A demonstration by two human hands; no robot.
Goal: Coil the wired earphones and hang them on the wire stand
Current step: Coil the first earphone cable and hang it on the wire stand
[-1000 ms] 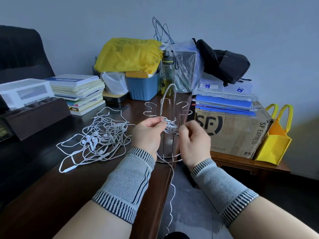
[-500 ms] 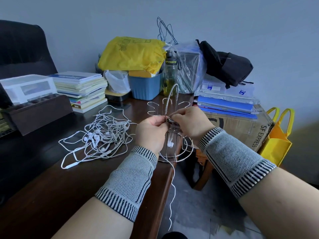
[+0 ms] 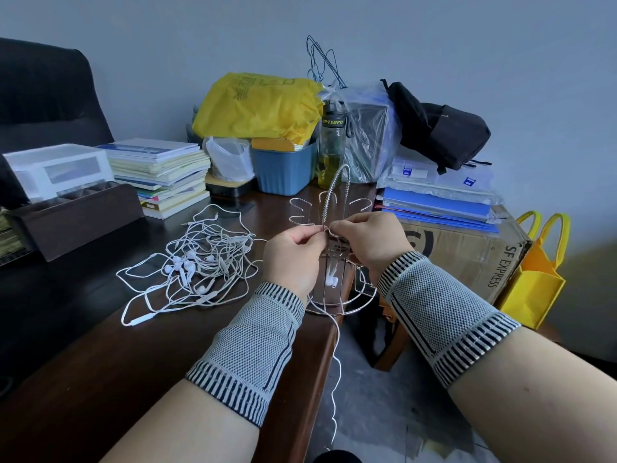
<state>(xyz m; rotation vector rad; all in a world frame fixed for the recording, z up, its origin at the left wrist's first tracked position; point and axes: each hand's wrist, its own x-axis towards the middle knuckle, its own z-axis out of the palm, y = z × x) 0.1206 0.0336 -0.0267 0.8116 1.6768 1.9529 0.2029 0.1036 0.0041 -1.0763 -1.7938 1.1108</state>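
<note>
Your earphones (image 3: pixel 331 279) hang at a hook of the stand (image 3: pixel 335 192), with one white bud dangling inside the frame and a cord tail trailing past the table (image 3: pixel 133 355) edge. Your left hand (image 3: pixel 293 252) and right hand (image 3: pixel 367 238) both pinch the cord at the hook. Judged status: hanging nearly complete; the tail remains uncoiled. A tangled pile (image 3: pixel 200 262) awaits on the table.

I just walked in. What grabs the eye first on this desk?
Two hands, left hand and right hand, pinch a white earphone cord at a chrome wire stand on the desk's edge. Left of them sprawls a tangled pile of earphones; a bright yellow bag tops the clutter behind.
</note>
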